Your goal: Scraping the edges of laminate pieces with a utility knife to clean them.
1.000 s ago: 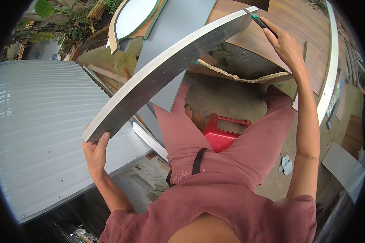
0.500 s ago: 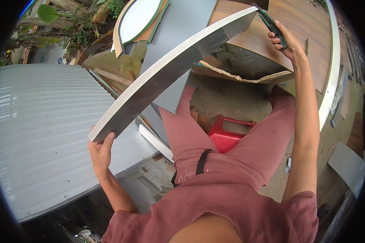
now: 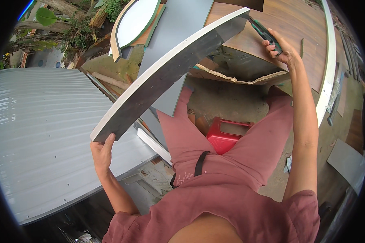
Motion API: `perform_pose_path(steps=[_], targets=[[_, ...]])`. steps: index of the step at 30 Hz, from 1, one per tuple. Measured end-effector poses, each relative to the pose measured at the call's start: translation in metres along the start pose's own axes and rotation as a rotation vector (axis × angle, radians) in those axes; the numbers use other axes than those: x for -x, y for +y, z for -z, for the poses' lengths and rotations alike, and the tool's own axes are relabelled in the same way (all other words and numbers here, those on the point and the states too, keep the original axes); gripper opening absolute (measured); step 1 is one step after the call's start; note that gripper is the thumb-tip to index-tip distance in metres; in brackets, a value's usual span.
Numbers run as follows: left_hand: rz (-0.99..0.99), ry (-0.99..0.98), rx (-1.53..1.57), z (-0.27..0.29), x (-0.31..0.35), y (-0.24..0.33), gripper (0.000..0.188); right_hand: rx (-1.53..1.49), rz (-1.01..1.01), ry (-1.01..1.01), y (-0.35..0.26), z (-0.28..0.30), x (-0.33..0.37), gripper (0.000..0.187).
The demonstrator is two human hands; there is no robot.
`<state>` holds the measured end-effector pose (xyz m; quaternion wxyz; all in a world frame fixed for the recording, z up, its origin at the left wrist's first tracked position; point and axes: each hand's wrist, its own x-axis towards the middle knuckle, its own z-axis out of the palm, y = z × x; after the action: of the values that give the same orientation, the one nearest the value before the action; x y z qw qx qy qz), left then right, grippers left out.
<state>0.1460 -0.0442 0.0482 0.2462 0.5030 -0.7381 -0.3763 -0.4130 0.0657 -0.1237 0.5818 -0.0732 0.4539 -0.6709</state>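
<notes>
My left hand [image 3: 102, 154] grips the near left end of a long board [image 3: 166, 77], thumb on its dark grey face. The board is held up at a slant, its pale narrow edge upward, and looks bent by the lens. In my right hand [image 3: 283, 48] is a green and black utility knife [image 3: 265, 35], fingers wrapped round its handle. The knife's tip is at the board's far right end, by the corner of the dark face; whether it touches cannot be told. Beneath the board lies a grey panel [image 3: 178, 32].
Wood-grain sheets [image 3: 288, 28] lie ahead, near a torn-edged cardboard piece [image 3: 235, 79]. A red plastic stool [image 3: 222, 141] is between my legs. Corrugated metal sheeting [image 3: 48, 137] fills the left side. A curved white panel [image 3: 138, 20] stands at the far left.
The board's far end has moved slightly left and down. My right hand and the knife have shifted left and nearer, the tip going from the end's top to lower on it.
</notes>
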Motion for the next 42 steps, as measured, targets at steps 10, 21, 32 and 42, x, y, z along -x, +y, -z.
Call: perform_pose_path(steps=[10, 21, 32, 42], targets=[[-0.032, 0.002, -0.046, -0.002, 0.000, -0.002, 0.035, 0.142, -0.124, 0.173, 0.006, -0.010, 0.000, 0.027], [-0.045, 0.008, -0.013, -0.006, 0.002, 0.000, 0.036, 0.233, -0.109, 0.210, 0.019, -0.017, 0.012, 0.026], [0.025, 0.023, 0.100, -0.020, 0.019, 0.008, 0.039, 0.257, 0.403, 0.283, 0.105, -0.071, 0.067, 0.054], [0.394, 0.117, 0.604, -0.053, 0.042, 0.026, 0.041, 0.612, 0.537, -0.187, 0.228, -0.170, 0.158, 0.057]])
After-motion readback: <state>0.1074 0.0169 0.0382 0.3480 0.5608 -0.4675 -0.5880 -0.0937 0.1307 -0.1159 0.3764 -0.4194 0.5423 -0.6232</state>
